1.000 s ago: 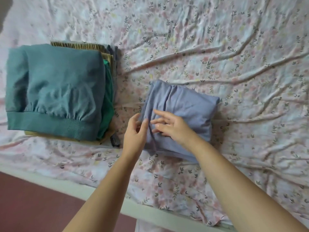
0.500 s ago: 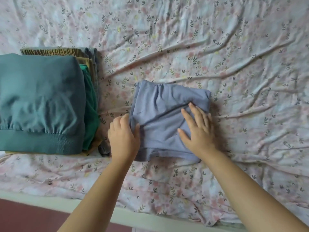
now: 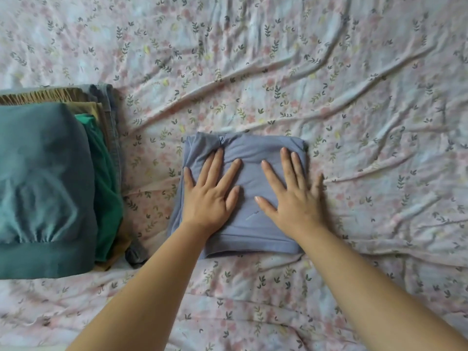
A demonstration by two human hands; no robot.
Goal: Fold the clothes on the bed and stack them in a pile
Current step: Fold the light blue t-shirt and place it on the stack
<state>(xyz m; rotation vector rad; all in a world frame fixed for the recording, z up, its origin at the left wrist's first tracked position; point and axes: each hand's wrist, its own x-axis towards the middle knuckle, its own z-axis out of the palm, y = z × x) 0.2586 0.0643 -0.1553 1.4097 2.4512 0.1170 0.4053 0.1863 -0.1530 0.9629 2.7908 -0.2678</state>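
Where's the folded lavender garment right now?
The folded lavender garment lies mid-frame on the floral sheet, under both flat hands, right of the pile.

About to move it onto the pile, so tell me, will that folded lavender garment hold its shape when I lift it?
Probably not by itself: the lavender garment looks thin and soft, bunching at its top edge. It likely sags if lifted from one side. Both flat hands, left and right, suggest supporting it underneath.
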